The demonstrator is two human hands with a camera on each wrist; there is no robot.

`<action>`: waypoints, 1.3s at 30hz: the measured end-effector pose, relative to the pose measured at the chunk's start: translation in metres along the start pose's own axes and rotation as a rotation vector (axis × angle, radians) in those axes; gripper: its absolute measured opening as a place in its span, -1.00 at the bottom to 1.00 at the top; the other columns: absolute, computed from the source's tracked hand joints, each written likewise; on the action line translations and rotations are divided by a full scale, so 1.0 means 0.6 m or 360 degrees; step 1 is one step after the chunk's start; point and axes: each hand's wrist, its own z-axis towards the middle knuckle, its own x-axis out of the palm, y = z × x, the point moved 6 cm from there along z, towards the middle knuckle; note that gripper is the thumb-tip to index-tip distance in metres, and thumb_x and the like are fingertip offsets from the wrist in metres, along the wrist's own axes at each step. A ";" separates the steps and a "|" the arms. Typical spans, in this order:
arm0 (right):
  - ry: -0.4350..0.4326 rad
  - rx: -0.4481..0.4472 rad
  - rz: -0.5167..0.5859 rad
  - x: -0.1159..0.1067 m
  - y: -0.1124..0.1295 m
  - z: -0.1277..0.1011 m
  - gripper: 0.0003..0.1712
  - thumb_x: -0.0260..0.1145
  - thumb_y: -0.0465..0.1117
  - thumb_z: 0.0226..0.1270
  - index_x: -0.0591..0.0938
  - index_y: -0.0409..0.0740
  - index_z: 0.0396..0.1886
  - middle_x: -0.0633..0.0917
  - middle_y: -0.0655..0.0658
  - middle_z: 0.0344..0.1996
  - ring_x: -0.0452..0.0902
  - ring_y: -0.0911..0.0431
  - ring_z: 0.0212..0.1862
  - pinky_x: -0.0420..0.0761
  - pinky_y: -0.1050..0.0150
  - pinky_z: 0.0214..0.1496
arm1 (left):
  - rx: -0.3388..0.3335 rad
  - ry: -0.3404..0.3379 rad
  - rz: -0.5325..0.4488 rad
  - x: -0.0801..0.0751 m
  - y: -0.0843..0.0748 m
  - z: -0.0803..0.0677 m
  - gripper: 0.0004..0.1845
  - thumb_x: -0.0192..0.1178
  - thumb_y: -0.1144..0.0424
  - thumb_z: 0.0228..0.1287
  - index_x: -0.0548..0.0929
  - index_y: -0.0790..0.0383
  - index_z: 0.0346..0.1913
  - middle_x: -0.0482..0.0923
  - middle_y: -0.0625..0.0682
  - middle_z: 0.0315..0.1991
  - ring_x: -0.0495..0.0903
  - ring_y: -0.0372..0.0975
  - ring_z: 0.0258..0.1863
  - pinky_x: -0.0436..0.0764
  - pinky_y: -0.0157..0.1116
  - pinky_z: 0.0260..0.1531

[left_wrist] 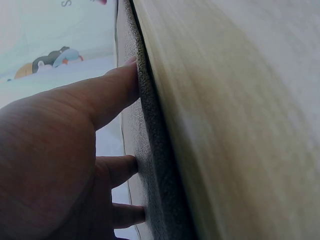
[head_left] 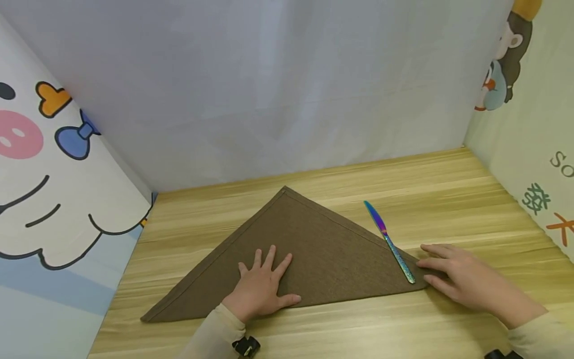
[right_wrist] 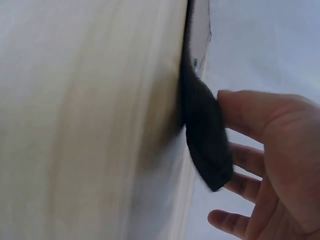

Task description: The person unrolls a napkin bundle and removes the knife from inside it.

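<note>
A brown cloth (head_left: 323,249), folded into a wide triangle, lies with its peak pointing to the back wall. My left hand (head_left: 262,289) rests on its left half with fingers spread, the thumb beside the front fold. At the right corner, my right hand (head_left: 471,279) has its thumb and fingers around the cloth's tip. The right wrist view shows that tip (right_wrist: 207,145) bent up from the table at the thumb, hiding some fingertips. A rainbow-coloured table knife (head_left: 390,244) lies slanted across the right edge, its handle on the cloth and its blade over the wood.
The wood-grain table (head_left: 202,209) meets a pale grey curtain (head_left: 287,89) at the back. Printed cartoon panels stand at the left and right sides. Black straps (head_left: 246,346) sit at both wrists.
</note>
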 end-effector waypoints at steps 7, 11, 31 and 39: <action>0.0049 0.0027 -0.0081 0.012 -0.013 -0.010 -0.56 0.57 -0.18 -0.09 0.75 -0.09 -0.11 0.59 -0.34 0.06 0.53 -0.27 0.02 0.52 -0.22 -0.08 | -0.0005 0.0006 0.0003 -0.001 -0.001 -0.001 0.00 -0.05 -0.54 0.11 0.06 -0.10 0.53 -0.10 0.27 0.50 -0.03 0.34 0.39 0.16 0.49 -0.01; 0.0062 0.0033 -0.0109 0.014 -0.016 -0.012 -0.53 0.58 -0.17 -0.11 0.74 -0.08 -0.09 0.58 -0.35 0.08 0.50 -0.29 0.04 0.48 -0.27 -0.07 | -0.0004 0.0000 0.0001 0.000 0.000 -0.001 0.00 -0.05 -0.54 0.10 0.06 -0.10 0.53 -0.10 0.27 0.50 -0.02 0.34 0.39 0.16 0.49 -0.02; 0.0176 0.0225 -0.0214 0.015 -0.047 -0.038 -0.51 0.50 -0.19 0.03 0.71 0.06 0.05 0.50 -0.32 0.20 0.27 -0.27 0.31 0.19 -0.56 -0.04 | -0.0001 -0.0017 0.0037 0.002 0.002 0.001 0.01 -0.08 -0.55 0.10 0.06 -0.10 0.53 -0.10 0.27 0.50 -0.01 0.34 0.39 0.18 0.49 -0.03; 0.0233 0.0281 -0.0206 0.002 -0.053 -0.041 -0.50 0.48 -0.30 0.00 0.70 0.01 0.04 0.49 -0.33 0.21 0.31 -0.31 0.26 0.18 -0.57 -0.03 | 0.0001 -0.0008 0.0017 0.002 0.001 0.000 0.00 -0.08 -0.55 0.10 0.05 -0.10 0.53 -0.10 0.27 0.50 -0.02 0.33 0.39 0.17 0.49 -0.02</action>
